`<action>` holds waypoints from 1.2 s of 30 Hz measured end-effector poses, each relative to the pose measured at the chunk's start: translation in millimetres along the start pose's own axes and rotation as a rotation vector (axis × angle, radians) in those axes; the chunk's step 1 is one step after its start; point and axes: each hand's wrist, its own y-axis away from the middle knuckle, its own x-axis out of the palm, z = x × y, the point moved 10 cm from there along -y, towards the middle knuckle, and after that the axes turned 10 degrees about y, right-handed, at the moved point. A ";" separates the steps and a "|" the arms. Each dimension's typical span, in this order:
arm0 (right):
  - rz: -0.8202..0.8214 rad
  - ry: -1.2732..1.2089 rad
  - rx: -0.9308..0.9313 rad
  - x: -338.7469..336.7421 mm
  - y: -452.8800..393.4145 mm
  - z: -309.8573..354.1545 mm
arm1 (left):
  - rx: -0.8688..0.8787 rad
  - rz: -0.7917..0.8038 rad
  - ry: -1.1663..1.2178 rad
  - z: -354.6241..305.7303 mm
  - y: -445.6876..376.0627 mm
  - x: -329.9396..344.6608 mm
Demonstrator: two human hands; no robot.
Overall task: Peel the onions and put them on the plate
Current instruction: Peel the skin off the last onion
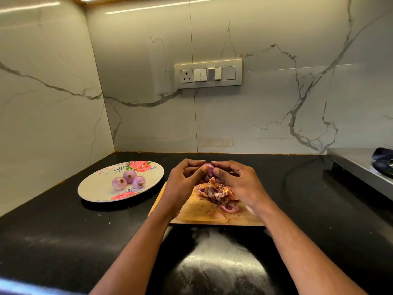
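Left hand and right hand both pinching 1 onion above peel-strewn board; 3 peeled onions on plate

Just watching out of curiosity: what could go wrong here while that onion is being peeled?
The onion is pinched between the left hand and right hand above the cutting board; it might slip and roll across the counter. Loose peels could scatter. The three peeled onions could roll if the plate is bumped.
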 end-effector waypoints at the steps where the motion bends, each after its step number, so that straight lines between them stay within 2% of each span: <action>1: -0.006 0.002 -0.009 -0.5 0.1 0.6 | -0.012 0.002 0.022 0.9 -0.3 -0.5; 8: -0.123 0.392 -0.117 -4.7 5.9 15.6 | -0.068 -0.015 0.065 9.1 -1.9 -3.6; 16: -0.205 0.534 -0.136 -4.9 12.0 25.1 | -0.076 0.023 0.036 9.9 -1.1 2.7; 27: -0.248 0.565 -0.132 -6.5 10.1 27.6 | -0.102 0.040 0.045 12.1 0.5 4.6; 36: -0.136 0.325 -0.075 -3.5 5.6 17.1 | -0.059 0.024 -0.014 7.6 -2.0 1.8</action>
